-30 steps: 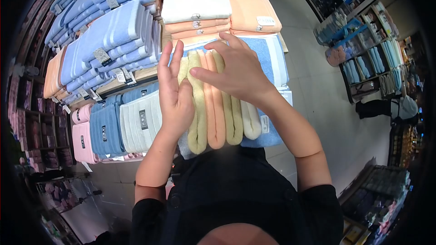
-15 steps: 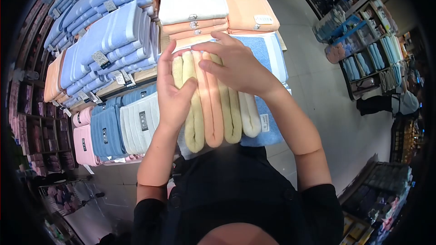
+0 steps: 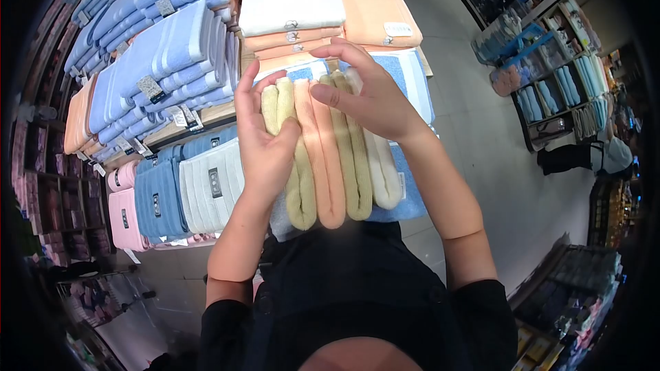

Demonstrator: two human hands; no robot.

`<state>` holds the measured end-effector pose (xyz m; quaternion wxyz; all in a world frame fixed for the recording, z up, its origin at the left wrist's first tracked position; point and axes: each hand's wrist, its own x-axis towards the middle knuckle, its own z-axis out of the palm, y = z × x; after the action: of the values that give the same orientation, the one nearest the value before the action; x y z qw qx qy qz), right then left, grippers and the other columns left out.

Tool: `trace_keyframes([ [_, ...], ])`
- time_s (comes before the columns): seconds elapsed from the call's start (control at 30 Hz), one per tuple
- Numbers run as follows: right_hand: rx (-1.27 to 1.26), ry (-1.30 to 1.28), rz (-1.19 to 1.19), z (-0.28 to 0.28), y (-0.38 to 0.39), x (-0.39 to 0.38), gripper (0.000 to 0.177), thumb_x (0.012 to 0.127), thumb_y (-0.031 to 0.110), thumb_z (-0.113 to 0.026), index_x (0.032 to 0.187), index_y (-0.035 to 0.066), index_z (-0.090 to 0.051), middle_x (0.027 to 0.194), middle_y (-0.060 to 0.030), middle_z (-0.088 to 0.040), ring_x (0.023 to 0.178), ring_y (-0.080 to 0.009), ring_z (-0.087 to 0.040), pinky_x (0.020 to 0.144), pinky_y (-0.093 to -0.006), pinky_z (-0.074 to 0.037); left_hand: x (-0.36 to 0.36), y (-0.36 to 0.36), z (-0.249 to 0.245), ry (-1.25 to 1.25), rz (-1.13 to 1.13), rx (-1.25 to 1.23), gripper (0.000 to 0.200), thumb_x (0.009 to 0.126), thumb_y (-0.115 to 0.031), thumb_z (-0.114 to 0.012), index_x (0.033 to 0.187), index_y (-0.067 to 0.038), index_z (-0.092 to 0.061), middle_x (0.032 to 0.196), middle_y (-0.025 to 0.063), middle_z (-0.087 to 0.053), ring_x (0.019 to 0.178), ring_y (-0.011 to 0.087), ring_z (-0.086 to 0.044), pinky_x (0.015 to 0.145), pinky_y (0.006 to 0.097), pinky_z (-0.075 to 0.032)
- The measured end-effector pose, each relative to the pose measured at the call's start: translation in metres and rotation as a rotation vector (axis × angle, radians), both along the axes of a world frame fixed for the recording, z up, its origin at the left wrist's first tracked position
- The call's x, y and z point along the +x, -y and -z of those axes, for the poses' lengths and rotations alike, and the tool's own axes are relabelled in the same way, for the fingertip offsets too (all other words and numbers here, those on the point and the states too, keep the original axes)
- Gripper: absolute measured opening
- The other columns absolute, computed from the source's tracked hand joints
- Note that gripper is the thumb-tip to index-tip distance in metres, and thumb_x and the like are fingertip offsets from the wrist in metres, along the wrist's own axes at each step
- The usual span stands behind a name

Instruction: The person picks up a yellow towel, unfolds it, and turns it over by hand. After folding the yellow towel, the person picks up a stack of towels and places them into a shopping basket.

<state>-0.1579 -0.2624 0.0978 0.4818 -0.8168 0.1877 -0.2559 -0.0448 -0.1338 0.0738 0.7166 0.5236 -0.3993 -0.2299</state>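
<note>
Several rolled towels lie side by side on a blue towel stack (image 3: 412,79): a yellow-green roll (image 3: 299,189), a peach roll (image 3: 326,178), an olive roll (image 3: 354,178) and a cream roll (image 3: 385,175). My left hand (image 3: 261,137) presses flat against the left side of the yellow-green roll, fingers pointing away. My right hand (image 3: 368,93) curls over the far ends of the rolls from the right, thumb on the peach and olive ones. Both hands squeeze the rolls together.
Folded blue striped towels (image 3: 165,55) are stacked at the left, peach and white folded towels (image 3: 295,3) at the back. Packaged blue, grey and pink towels (image 3: 185,189) stand lower left. An aisle floor (image 3: 495,165) and towel shelves (image 3: 550,82) lie to the right.
My right hand has slid toward the far ends of the rolls and curled over them. My left hand closed in against the yellow-green roll, and the rolls sit tighter together.
</note>
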Motion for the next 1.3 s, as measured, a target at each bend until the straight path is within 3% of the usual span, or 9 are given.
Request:
trace_keyframes([
  [0.13, 0.368, 0.434, 0.093, 0.033, -0.004, -0.021, 0.078, 0.088, 0.056, -0.045, 0.141, 0.004, -0.023, 0.145, -0.0171, -0.023, 0.137, -0.0266, -0.018, 0.111, -0.0366, -0.016, 0.006, -0.007, 0.023, -0.133, 0.039, -0.189, 0.069, 0.089, -0.018, -0.043, 0.144, -0.003, -0.006, 0.143, 0.0189, -0.025, 0.130, 0.0255, -0.031, 0.107, 0.0358, -0.024],
  [0.23, 0.530, 0.338, 0.098, 0.053, -0.031, -0.040, 0.093, 0.087, 0.063, -0.039, 0.144, 0.001, -0.001, 0.149, -0.0165, -0.011, 0.138, -0.0261, -0.010, 0.111, -0.0362, -0.011, -0.011, -0.021, 0.029, -0.265, 0.200, -0.040, 0.072, 0.095, -0.044, -0.030, 0.145, -0.003, 0.002, 0.148, 0.0178, -0.016, 0.135, 0.0260, -0.023, 0.110, 0.0382, -0.018],
  [0.4, 0.527, 0.379, -0.006, 0.050, -0.057, -0.040, 0.099, 0.083, 0.069, -0.035, 0.144, 0.002, 0.006, 0.149, -0.0173, -0.006, 0.138, -0.0262, -0.010, 0.111, -0.0368, -0.012, -0.027, -0.023, 0.028, -0.146, 0.295, 0.077, 0.100, 0.083, -0.072, -0.028, 0.143, -0.002, 0.012, 0.149, 0.0162, -0.011, 0.134, 0.0254, -0.023, 0.108, 0.0375, -0.022],
  [0.5, 0.435, 0.370, -0.025, 0.052, -0.059, -0.036, 0.095, 0.086, 0.065, -0.032, 0.143, 0.001, 0.007, 0.150, -0.0171, -0.001, 0.139, -0.0266, -0.006, 0.111, -0.0372, -0.010, -0.029, -0.019, 0.029, -0.082, 0.258, 0.070, 0.101, 0.083, -0.072, -0.026, 0.142, 0.001, 0.013, 0.149, 0.0176, -0.009, 0.135, 0.0267, -0.022, 0.108, 0.0377, -0.021],
  [0.67, 0.291, 0.311, -0.015, 0.059, -0.058, -0.037, 0.086, 0.091, 0.059, -0.031, 0.143, -0.001, 0.003, 0.150, -0.0185, 0.001, 0.139, -0.0288, -0.002, 0.112, -0.0378, -0.005, -0.040, -0.017, 0.021, -0.242, 0.311, 0.004, 0.100, 0.081, -0.071, -0.036, 0.144, -0.010, 0.011, 0.149, 0.0127, -0.010, 0.135, 0.0255, -0.022, 0.108, 0.0407, -0.024],
  [0.8, 0.193, 0.283, 0.014, 0.063, -0.058, -0.037, 0.085, 0.091, 0.056, -0.034, 0.143, -0.002, 0.000, 0.150, -0.0193, -0.001, 0.139, -0.0299, -0.003, 0.112, -0.0378, -0.005, -0.025, -0.018, 0.030, 0.024, 0.315, 0.094, 0.102, 0.084, -0.071, -0.025, 0.141, 0.005, 0.010, 0.148, 0.0208, -0.009, 0.135, 0.0284, -0.019, 0.109, 0.0378, -0.018],
  [0.87, 0.104, 0.252, 0.035, 0.062, -0.058, -0.036, 0.084, 0.092, 0.056, -0.034, 0.143, -0.002, -0.002, 0.150, -0.0197, -0.002, 0.139, -0.0299, -0.003, 0.112, -0.0373, -0.005, -0.026, -0.017, 0.033, 0.043, 0.279, 0.066, 0.101, 0.084, -0.070, -0.027, 0.141, 0.005, 0.008, 0.148, 0.0202, -0.010, 0.135, 0.0279, -0.020, 0.109, 0.0378, -0.018],
  [1.07, 0.507, 0.427, -0.037, 0.046, -0.055, -0.038, 0.085, 0.090, 0.058, -0.035, 0.144, 0.002, 0.001, 0.149, -0.0160, -0.011, 0.137, -0.0260, -0.014, 0.111, -0.0364, -0.012, -0.028, -0.020, 0.026, -0.321, 0.222, -0.040, 0.092, 0.086, -0.063, -0.036, 0.145, -0.004, 0.002, 0.147, 0.0159, -0.015, 0.134, 0.0256, -0.024, 0.109, 0.0382, -0.022],
  [1.3, 0.370, 0.322, 0.022, 0.049, -0.057, -0.035, 0.086, 0.090, 0.059, -0.035, 0.144, 0.001, -0.001, 0.149, -0.0170, -0.011, 0.137, -0.0278, -0.014, 0.111, -0.0373, -0.012, -0.026, -0.020, 0.029, -0.233, 0.287, 0.025, 0.097, 0.084, -0.066, -0.036, 0.144, -0.003, 0.007, 0.146, 0.0175, -0.018, 0.132, 0.0267, -0.027, 0.107, 0.0380, -0.024],
])
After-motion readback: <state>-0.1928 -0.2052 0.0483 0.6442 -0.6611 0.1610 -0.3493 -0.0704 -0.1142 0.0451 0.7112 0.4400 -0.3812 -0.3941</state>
